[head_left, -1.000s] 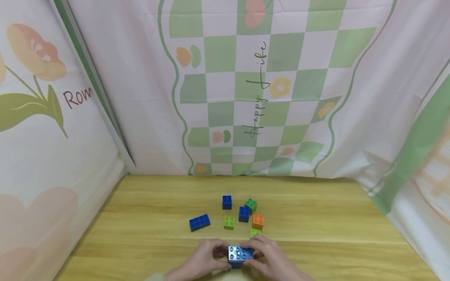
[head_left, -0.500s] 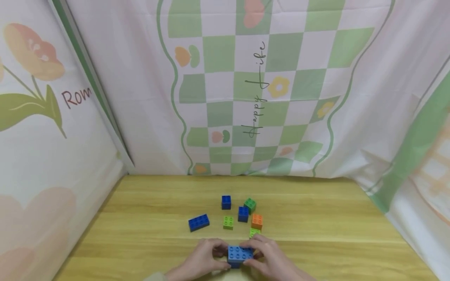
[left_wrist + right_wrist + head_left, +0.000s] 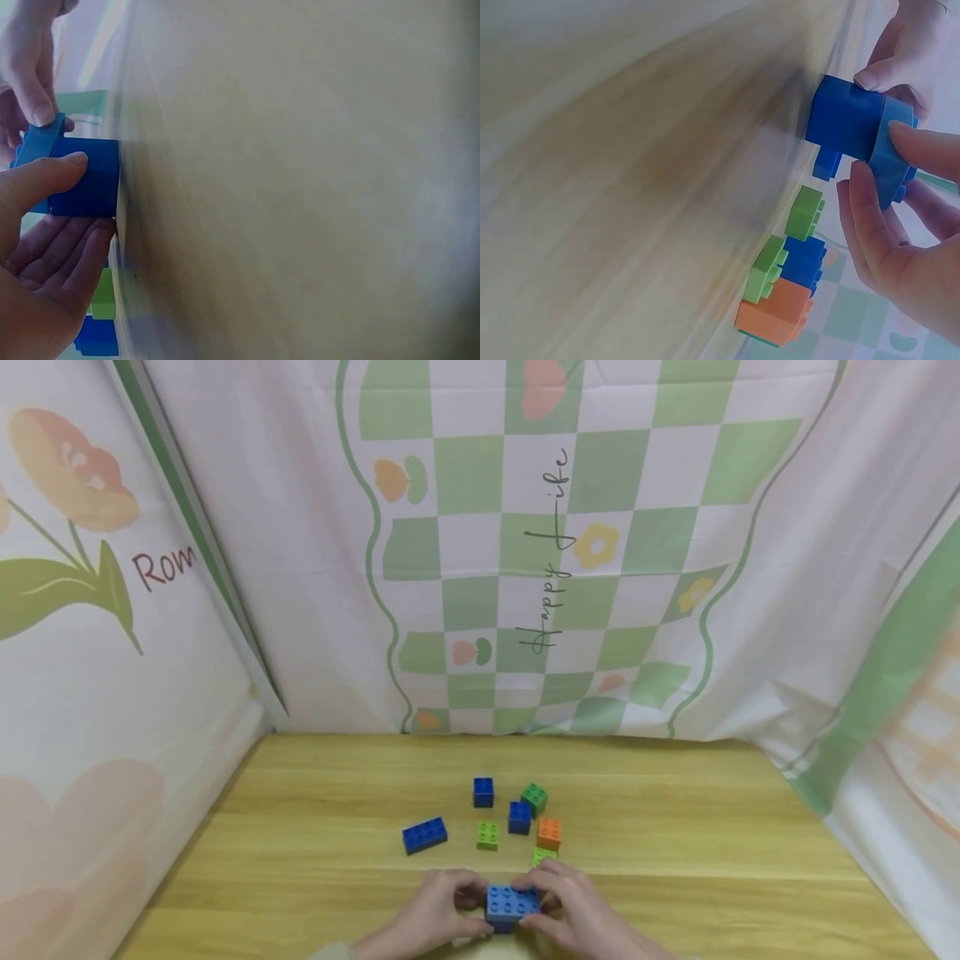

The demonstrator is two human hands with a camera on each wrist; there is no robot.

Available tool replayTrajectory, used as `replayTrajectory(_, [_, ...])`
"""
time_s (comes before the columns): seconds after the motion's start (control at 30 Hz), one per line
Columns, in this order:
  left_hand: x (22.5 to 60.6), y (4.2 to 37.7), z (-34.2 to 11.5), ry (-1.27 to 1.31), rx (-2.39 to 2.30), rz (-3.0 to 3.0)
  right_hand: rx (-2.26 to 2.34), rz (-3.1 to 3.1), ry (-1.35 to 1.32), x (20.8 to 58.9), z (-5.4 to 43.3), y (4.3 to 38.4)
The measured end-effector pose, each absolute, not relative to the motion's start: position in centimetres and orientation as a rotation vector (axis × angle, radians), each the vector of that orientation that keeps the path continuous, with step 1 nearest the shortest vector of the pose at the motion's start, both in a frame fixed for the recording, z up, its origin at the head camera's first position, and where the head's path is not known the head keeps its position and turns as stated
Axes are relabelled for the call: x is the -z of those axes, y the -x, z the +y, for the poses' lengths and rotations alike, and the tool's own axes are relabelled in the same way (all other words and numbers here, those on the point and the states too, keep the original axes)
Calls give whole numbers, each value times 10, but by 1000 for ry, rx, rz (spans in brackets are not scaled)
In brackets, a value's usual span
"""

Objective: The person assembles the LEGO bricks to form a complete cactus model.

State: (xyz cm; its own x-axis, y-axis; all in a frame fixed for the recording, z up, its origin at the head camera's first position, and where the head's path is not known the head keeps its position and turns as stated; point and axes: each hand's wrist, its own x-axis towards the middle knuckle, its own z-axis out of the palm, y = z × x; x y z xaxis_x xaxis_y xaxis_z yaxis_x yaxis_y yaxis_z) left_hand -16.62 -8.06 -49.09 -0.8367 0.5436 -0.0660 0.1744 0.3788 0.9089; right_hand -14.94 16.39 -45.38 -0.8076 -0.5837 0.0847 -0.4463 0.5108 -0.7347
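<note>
A light blue toy building brick [image 3: 512, 900] with rows of studs sits on top of a dark blue brick [image 3: 844, 116] near the table's front. It juts out past the dark blue brick toward the right. My left hand [image 3: 431, 910] pinches the dark blue brick, thumb on its near side, as the left wrist view shows. From the other side my right hand [image 3: 581, 914] grips the overhanging end of the light blue brick between thumb and fingers. The dark blue brick's underside is hidden, at or very near the table.
Beyond the hands lie a long blue brick [image 3: 425, 835], two small blue bricks [image 3: 483, 792], a green brick [image 3: 535, 797], an orange brick [image 3: 549, 832] and two lime bricks [image 3: 487, 836]. One lime brick is partly behind my right fingers. Patterned cloth [image 3: 300, 568] walls the wooden table [image 3: 300, 793].
Both hands keep the same hold, and the two stacked bricks stay in place. The light blue brick's top shows less glare than a second ago.
</note>
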Motion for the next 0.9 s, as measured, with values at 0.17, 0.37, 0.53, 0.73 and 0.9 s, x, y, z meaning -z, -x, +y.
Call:
replayTrajectory(0.17, [491,167,-80,-625,-1438,2296,1162,2579,885,452,162,150])
replayTrajectory(0.37, [491,166,-80,-623,-1430,2304,1136,2571,868,448,160,149])
replayTrajectory(0.53, [491,167,-79,-607,-1433,2303,1127,2584,871,449,160,150])
replayTrajectory(0.73, [492,167,-78,-609,-1426,2316,1137,2577,867,451,160,150])
replayTrajectory(0.9, [492,167,-78,-615,-1423,2324,1135,2587,864,452,161,150])
